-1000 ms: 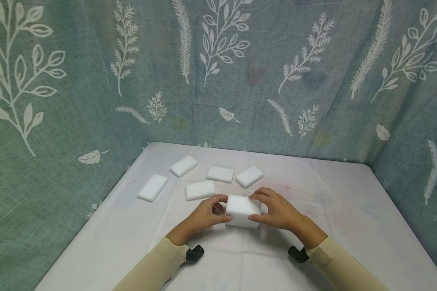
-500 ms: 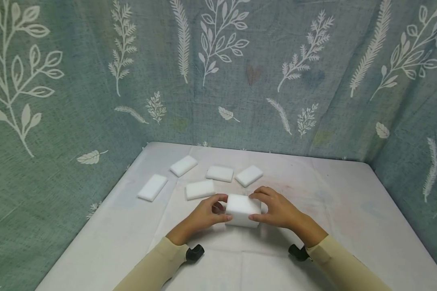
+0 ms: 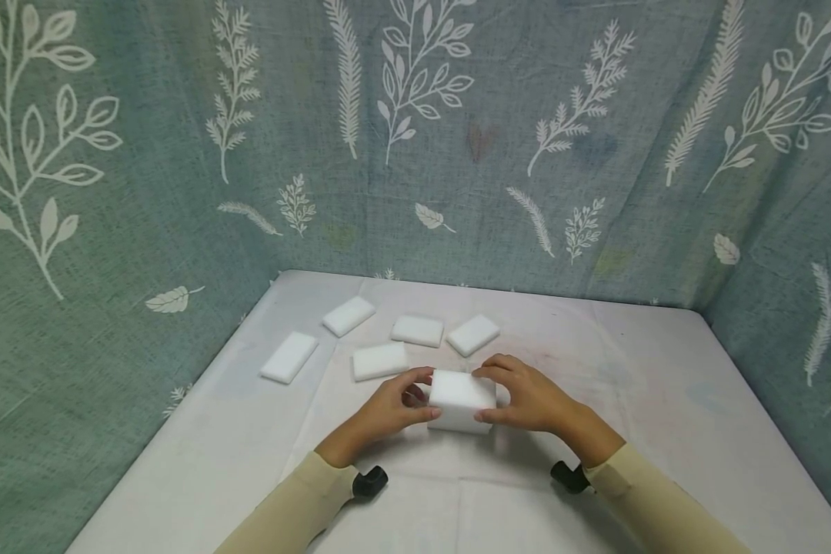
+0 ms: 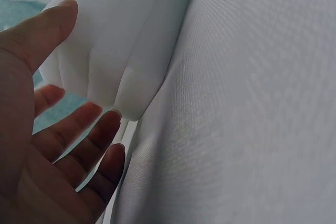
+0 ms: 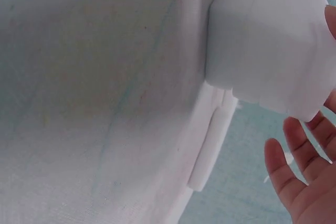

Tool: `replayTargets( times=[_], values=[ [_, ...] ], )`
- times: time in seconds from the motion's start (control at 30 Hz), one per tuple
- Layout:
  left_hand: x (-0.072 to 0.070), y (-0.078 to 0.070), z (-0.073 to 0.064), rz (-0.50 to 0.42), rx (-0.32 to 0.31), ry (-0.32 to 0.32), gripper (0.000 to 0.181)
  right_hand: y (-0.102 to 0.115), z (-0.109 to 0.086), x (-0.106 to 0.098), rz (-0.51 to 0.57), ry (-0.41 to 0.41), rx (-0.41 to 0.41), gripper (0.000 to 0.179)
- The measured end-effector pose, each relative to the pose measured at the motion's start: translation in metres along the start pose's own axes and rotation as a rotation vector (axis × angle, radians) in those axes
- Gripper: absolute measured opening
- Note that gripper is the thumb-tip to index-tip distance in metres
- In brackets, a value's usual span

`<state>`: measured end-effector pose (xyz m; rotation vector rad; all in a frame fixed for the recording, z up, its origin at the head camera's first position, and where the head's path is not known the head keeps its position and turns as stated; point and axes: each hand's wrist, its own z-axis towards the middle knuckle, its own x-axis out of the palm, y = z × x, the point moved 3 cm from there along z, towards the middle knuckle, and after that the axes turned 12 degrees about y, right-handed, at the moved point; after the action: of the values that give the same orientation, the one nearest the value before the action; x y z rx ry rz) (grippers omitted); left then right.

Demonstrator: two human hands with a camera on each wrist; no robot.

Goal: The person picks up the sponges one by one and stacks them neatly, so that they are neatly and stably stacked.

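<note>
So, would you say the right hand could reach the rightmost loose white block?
Probably yes: only cloth separates the right hand's grip from that block, though it must first release the stack.

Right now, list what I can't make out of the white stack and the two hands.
Head view: far face of the white stack, hidden by the stack itself.
Head view: lower fingers of the left hand, mostly hidden behind its thumb and forefinger.
Left wrist view: part of the stack, cut off by the top edge.
Right wrist view: part of the right hand, cut off by the right edge.
Every view: the stack's underside, hidden by the stack itself.
</note>
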<state>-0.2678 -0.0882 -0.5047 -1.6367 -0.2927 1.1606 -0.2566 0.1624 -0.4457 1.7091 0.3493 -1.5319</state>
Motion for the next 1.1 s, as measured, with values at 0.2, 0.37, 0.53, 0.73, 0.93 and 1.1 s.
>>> replayTargets(
  times=[0.2, 0.37, 0.53, 0.73, 0.93, 1.1],
  values=[
    [-0.0003, -0.0007, -0.0008, -0.019, -0.005, 0.000, 0.066, -0.0015, 0.0006, 0.0053, 0.037, 0.090, 0.069, 0.079],
    [-0.0003, -0.0005, -0.0009, -0.010, 0.001, -0.002, 0.064, -0.0002, 0.0008, 0.0061, 0.039, 0.104, 0.080, 0.080],
    [-0.0002, -0.0007, -0.0013, 0.004, -0.002, -0.004, 0.061, -0.0005, 0.0017, 0.0059, 0.029, 0.105, 0.071, 0.079],
    [-0.0006, -0.0019, -0.0005, -0.003, 0.001, 0.007, 0.064, -0.0016, 0.0015, 0.0056, 0.029, 0.102, 0.070, 0.078],
    [-0.0010, -0.0025, -0.0005, 0.009, -0.001, 0.016, 0.071, -0.0025, 0.0015, 0.0061, 0.026, 0.104, 0.083, 0.078],
    [-0.0007, -0.0010, 0.0002, 0.018, 0.013, 0.014, 0.073, -0.0014, 0.0010, 0.0056, 0.023, 0.112, 0.073, 0.078]
  ],
)
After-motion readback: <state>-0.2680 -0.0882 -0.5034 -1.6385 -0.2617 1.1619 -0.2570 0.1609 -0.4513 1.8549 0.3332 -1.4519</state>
